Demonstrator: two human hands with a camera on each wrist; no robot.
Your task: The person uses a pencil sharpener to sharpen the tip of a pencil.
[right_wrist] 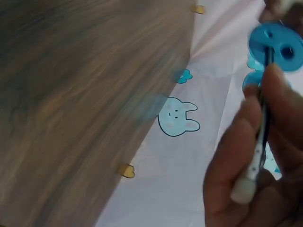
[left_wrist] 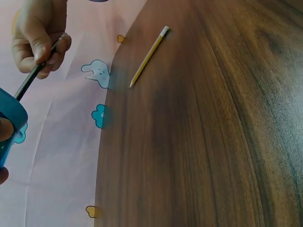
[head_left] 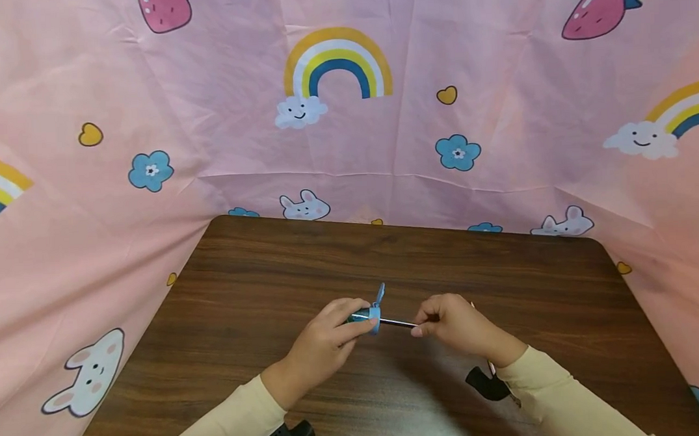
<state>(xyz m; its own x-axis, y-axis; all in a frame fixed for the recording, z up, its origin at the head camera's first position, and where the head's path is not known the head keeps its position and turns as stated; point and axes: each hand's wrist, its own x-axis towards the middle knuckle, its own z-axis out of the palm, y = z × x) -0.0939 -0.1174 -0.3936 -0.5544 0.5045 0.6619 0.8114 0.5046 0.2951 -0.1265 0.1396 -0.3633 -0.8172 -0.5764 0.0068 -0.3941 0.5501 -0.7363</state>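
Observation:
A blue pencil sharpener (head_left: 375, 319) with its hinged lid flipped up is gripped by my left hand (head_left: 320, 343). The right wrist view shows two round holes in the sharpener's blue face (right_wrist: 258, 45). A dark pencil (head_left: 398, 323) sticks out of one hole, its tip hidden inside. The thumb and fingers of my right hand (head_left: 458, 324) pinch this pencil near its far end. That end carries a pale eraser (right_wrist: 244, 190), plain in the right wrist view. Both hands are held above the table, a short gap apart.
A yellow pencil (left_wrist: 149, 56) with a white end lies on the brown wooden table (head_left: 281, 266), near the edge in the left wrist view. Pink printed cloth (head_left: 226, 87) hangs around the table's back and sides.

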